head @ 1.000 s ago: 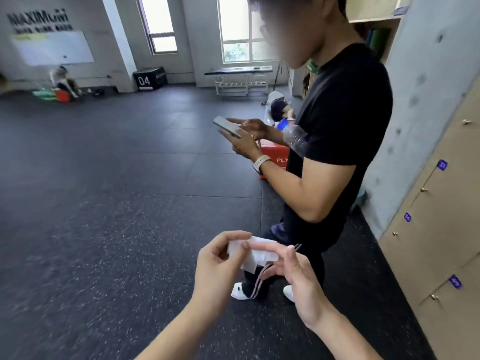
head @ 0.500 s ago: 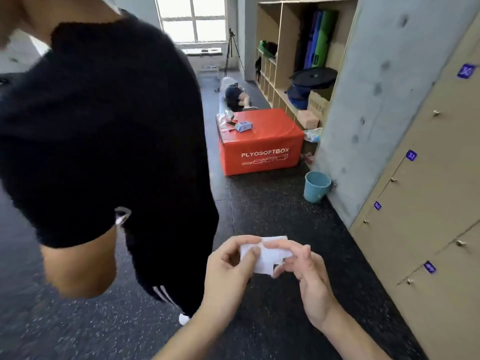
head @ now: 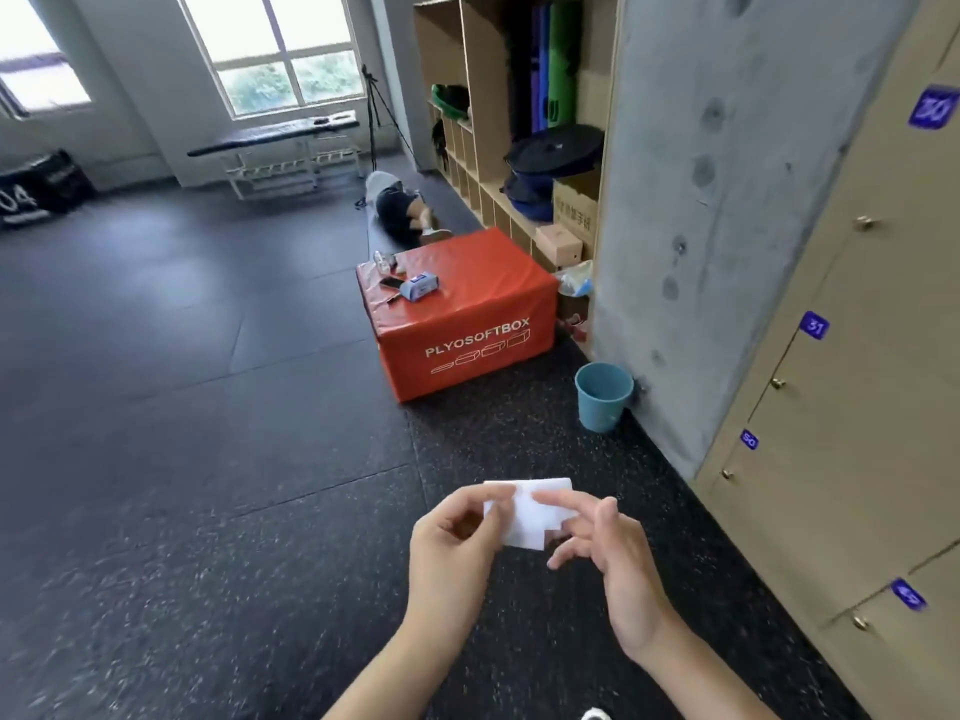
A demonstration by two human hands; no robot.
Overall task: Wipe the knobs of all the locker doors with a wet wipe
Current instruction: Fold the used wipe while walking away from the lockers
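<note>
While we stand beside the lockers (head: 852, 387) on our right, their brass knobs (head: 777, 383) untouched, our left hand (head: 451, 543) and right hand (head: 610, 553) each pinch the folded white wet wipe (head: 527, 514), held between them above the dark floor (head: 208, 459).

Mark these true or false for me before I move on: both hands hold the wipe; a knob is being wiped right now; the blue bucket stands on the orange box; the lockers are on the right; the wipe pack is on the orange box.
1. Both the left hand and the right hand hold the wet wipe. True.
2. A knob is being wiped right now. False: the wipe is held in front of the body, apart from the locker doors.
3. The blue bucket stands on the orange box. False: it stands on the floor beside the concrete pillar.
4. The lockers are on the right. True.
5. The wipe pack lies on the orange box. True.
</note>
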